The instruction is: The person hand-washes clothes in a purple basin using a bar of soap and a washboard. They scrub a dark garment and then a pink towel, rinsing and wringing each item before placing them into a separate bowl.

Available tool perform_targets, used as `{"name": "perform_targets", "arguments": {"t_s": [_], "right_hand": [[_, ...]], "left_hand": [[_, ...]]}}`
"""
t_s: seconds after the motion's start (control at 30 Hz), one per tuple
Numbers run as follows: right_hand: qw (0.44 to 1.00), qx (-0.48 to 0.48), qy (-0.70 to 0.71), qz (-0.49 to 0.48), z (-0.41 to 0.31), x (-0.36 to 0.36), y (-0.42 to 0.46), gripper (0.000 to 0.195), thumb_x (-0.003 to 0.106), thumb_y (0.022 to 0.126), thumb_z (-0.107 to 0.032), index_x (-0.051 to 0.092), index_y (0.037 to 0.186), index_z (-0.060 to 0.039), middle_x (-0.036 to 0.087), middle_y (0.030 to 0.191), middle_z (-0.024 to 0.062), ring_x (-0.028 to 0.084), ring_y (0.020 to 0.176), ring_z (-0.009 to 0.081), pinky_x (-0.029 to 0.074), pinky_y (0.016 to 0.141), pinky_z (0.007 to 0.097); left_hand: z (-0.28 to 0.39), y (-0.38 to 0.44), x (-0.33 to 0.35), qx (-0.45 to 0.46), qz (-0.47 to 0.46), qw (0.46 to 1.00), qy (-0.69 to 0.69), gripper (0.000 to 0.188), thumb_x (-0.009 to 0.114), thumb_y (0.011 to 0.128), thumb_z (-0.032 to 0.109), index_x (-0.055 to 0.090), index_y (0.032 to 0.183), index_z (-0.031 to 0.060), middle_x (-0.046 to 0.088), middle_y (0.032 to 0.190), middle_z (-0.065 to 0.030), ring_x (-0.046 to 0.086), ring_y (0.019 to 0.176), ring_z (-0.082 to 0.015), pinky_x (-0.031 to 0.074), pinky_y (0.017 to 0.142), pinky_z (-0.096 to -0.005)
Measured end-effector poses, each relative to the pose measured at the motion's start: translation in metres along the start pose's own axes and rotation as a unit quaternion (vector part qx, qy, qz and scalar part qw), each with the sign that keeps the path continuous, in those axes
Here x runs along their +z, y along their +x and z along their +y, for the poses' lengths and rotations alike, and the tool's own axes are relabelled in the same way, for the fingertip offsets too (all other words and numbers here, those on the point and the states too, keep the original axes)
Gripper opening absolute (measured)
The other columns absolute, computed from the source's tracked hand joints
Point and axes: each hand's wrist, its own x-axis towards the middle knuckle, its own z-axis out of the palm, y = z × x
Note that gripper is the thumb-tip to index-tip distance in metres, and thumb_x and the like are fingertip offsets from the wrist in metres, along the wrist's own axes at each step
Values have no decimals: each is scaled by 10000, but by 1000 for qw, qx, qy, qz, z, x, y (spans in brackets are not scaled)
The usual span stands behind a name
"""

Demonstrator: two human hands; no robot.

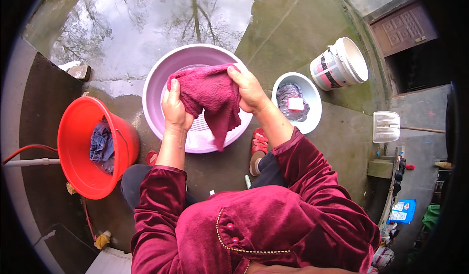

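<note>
Between my hands hangs a dark pink cloth (207, 90) with a fuzzy surface, held up over a round purple basin (155, 79). My left hand (176, 109) grips its left edge, thumb on top. At the upper right corner, my right hand (249, 90) pinches it between thumb and fingers. A loose corner of the cloth droops towards me, in front of the basin's near rim. Below the cloth, a ribbed washboard surface (199, 127) shows inside the basin. The cloth hides much of the basin's inside.
On the left stands a red bucket (73, 142) with blue denim clothing (101, 140) inside. To the right, a pale small basin (313, 118) holds wet grey fabric (287, 94) and a soap bar (295, 104). Beyond it is a white bucket (331, 68). A long-handled scoop (386, 127) lies further right.
</note>
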Motion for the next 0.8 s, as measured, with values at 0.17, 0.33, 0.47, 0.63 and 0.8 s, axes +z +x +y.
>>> {"name": "perform_targets", "arguments": {"t_s": [0.17,0.33,0.47,0.63,0.8], "right_hand": [[870,-233,-430,-69,46,54,-42,246,642,759,-177,617,977,-66,591,837,97,594,794,253,468,757,354],[708,-384,-592,24,60,50,-21,226,604,756,-267,527,617,-105,511,501,76,547,469,267,421,446,394],[761,-218,-584,179,49,46,12,290,500,845,-276,520,621,-93,537,565,142,547,500,327,414,436,422],[790,-233,-565,47,81,64,-26,260,486,855,-277,555,673,-104,569,609,140,573,533,324,436,476,426],[807,-130,-529,229,63,25,27,334,463,875,-328,533,696,-55,550,605,188,556,566,375,409,506,459]], "left_hand": [[-9,20,-32,77,149,958,233,291,391,947,301,491,1049,47,571,838,-80,576,746,-206,497,668,-335],[-42,-2,-11,-59,103,992,47,312,391,942,371,484,973,75,530,791,-42,516,687,-180,437,633,-318],[-50,-17,4,-31,147,979,140,385,376,955,326,495,1127,3,562,994,-65,546,911,-163,446,804,-281],[-43,-3,-35,-63,144,986,51,260,448,912,379,488,867,127,481,676,-21,477,563,-150,403,484,-296],[-64,-18,-5,-75,97,987,100,332,356,959,294,471,1103,17,561,990,-105,575,889,-198,478,785,-335]]}}
